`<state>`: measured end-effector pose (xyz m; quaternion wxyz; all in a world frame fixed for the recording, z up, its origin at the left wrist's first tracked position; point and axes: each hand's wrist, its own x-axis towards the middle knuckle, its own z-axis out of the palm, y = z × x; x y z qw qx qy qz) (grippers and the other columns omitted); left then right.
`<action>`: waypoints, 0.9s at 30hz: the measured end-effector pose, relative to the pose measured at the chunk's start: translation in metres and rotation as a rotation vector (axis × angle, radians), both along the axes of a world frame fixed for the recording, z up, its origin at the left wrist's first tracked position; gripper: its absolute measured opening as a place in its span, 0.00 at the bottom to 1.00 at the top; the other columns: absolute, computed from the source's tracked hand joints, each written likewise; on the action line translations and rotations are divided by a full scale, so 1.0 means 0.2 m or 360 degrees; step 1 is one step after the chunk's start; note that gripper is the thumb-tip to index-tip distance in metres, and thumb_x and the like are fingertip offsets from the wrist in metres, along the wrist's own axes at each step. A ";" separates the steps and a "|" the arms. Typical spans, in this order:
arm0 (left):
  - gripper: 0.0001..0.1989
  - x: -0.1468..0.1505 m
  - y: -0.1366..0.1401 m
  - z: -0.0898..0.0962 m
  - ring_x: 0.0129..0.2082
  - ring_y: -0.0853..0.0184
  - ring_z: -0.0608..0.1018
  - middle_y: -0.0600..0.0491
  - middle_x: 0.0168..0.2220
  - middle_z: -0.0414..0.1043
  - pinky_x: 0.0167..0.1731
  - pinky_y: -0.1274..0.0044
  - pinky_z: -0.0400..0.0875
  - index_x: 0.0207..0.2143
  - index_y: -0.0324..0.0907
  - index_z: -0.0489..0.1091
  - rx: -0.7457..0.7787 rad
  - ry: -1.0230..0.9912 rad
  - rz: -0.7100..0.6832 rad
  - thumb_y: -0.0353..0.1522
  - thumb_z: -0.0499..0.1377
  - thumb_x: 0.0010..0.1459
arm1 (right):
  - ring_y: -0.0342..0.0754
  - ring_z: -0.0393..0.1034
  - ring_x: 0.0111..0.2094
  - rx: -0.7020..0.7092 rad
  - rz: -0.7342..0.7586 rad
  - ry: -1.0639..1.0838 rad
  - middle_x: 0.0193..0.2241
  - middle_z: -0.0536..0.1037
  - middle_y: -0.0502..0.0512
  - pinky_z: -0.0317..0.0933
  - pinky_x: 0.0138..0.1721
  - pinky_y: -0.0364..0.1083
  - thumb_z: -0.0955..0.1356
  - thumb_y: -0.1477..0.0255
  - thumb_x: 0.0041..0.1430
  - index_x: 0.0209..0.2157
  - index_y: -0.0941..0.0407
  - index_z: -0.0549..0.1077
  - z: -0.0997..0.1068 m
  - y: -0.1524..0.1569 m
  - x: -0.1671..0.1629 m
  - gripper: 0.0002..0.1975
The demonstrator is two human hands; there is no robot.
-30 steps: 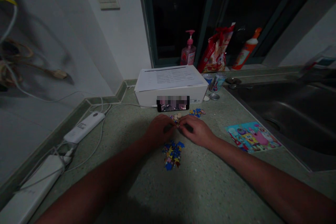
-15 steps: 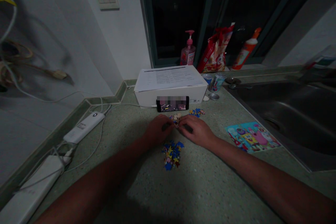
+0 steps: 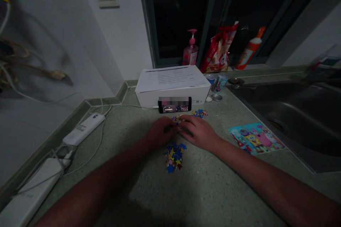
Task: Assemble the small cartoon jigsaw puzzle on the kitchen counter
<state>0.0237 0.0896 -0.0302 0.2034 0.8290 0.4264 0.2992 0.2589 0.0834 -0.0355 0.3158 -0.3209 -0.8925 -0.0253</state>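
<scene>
My left hand [image 3: 160, 131] is closed in a pinch over the counter, its fingertips at a small pale jigsaw puzzle piece [image 3: 179, 129]. From the other side my right hand [image 3: 199, 132] meets it, thumb and fingers bent round the same small piece; the exact grip is dim and partly hidden. Just beyond the fingertips lies a little group of puzzle pieces [image 3: 176, 119], partly covered by the right fingers. Nearer to me is a heap of blue, yellow and pink puzzle pieces [image 3: 174, 158]. Another small cluster of pieces [image 3: 199, 113] lies behind my right hand.
A phone [image 3: 175, 105] leans against a white box [image 3: 173, 94] with paper on top. On the right, a colourful cartoon picture sheet [image 3: 256, 138] lies beside the sink [image 3: 298, 113]. A power bank [image 3: 84, 128], cables and a power strip [image 3: 37, 188] line the left side. Cans [image 3: 220, 83] stand behind.
My right hand's fingers have shifted slightly left and spread over the small group of pieces. My left hand stays nearly in place. The view has moved a little.
</scene>
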 end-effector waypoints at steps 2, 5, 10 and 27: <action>0.07 0.00 0.00 0.00 0.37 0.63 0.78 0.51 0.35 0.78 0.41 0.71 0.72 0.37 0.43 0.78 -0.0011 0.0002 -0.0019 0.34 0.61 0.67 | 0.57 0.78 0.51 0.0042 0.0003 -0.0036 0.55 0.79 0.62 0.75 0.48 0.58 0.68 0.65 0.73 0.50 0.52 0.77 0.00 0.00 0.00 0.10; 0.07 0.00 0.00 0.00 0.37 0.63 0.78 0.51 0.35 0.77 0.40 0.71 0.72 0.37 0.43 0.77 -0.0017 -0.0008 -0.0023 0.34 0.61 0.67 | 0.57 0.78 0.49 0.0071 0.0017 -0.0036 0.55 0.80 0.62 0.75 0.47 0.58 0.67 0.67 0.73 0.49 0.53 0.77 0.01 -0.01 0.00 0.09; 0.07 0.00 0.00 0.00 0.36 0.63 0.77 0.52 0.34 0.76 0.40 0.71 0.72 0.37 0.42 0.77 -0.0001 -0.0027 -0.0034 0.33 0.60 0.67 | 0.57 0.78 0.50 -0.0007 0.0003 0.0064 0.54 0.80 0.62 0.75 0.49 0.59 0.68 0.67 0.71 0.48 0.52 0.78 0.04 -0.02 -0.01 0.08; 0.04 0.00 0.00 -0.01 0.38 0.63 0.78 0.51 0.36 0.77 0.43 0.69 0.74 0.38 0.43 0.76 0.0073 -0.0020 0.0028 0.31 0.60 0.65 | 0.57 0.77 0.51 0.0025 -0.0185 0.0361 0.50 0.80 0.61 0.75 0.50 0.59 0.70 0.67 0.69 0.48 0.52 0.78 0.03 0.01 0.02 0.08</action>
